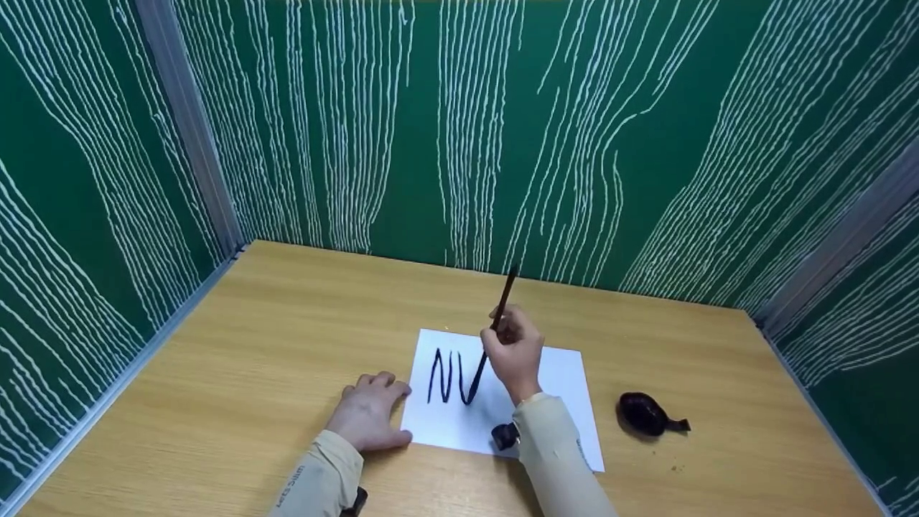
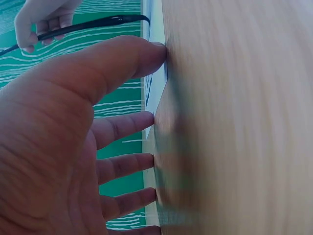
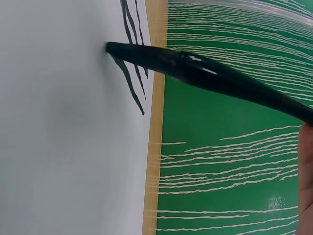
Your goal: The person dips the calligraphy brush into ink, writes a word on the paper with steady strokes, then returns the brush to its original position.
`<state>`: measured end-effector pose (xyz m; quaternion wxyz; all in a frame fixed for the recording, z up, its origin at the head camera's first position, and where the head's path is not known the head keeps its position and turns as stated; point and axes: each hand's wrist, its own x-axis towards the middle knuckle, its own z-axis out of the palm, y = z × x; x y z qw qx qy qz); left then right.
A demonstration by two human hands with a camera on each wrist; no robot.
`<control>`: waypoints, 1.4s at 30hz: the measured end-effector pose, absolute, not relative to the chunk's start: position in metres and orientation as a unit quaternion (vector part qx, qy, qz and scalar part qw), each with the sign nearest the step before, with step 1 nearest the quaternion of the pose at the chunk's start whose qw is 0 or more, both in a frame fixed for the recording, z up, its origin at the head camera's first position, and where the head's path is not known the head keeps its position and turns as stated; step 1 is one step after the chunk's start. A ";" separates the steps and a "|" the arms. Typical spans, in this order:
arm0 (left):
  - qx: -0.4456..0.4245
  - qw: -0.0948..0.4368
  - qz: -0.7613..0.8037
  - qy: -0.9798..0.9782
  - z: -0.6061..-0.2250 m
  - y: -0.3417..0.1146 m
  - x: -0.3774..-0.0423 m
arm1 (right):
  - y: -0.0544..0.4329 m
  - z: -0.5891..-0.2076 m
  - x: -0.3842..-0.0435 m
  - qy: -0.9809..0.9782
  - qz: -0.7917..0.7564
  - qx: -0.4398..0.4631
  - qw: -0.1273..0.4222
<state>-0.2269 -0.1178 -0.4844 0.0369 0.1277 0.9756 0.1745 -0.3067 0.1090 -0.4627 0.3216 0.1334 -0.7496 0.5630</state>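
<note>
My right hand (image 1: 515,352) pinches a dark, slim calligraphy brush (image 1: 505,294) partway up its handle. The brush's black tip meets a white sheet of paper (image 1: 567,380) at the lower end of a fresh stroke. Black ink lines (image 1: 449,377) on the sheet form an N shape and a second, V-like mark beside it. In the right wrist view the bristles (image 3: 142,55) bend slightly against the paper. My left hand (image 1: 370,413) lies at the sheet's left edge with fingers spread; its thumb (image 2: 146,56) and fingertips press down along that edge and on the table.
A dark, glossy oval dish (image 1: 642,414) with a short stub handle sits on the wooden table (image 1: 287,323) right of the paper, small specks near it. Green panels (image 1: 416,143) with white wavy lines surround the table at the back and both sides.
</note>
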 end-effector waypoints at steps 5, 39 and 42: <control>0.137 0.023 0.179 0.974 -0.486 -0.119 -0.227 | 0.110 -0.463 -0.307 -0.743 0.571 0.140 0.321; 0.138 0.021 0.174 0.975 -0.486 -0.120 -0.227 | 0.115 -0.466 -0.316 -0.752 0.549 0.052 0.360; 0.134 0.030 0.173 0.975 -0.486 -0.119 -0.227 | 0.117 -0.467 -0.317 -0.753 0.546 0.056 0.364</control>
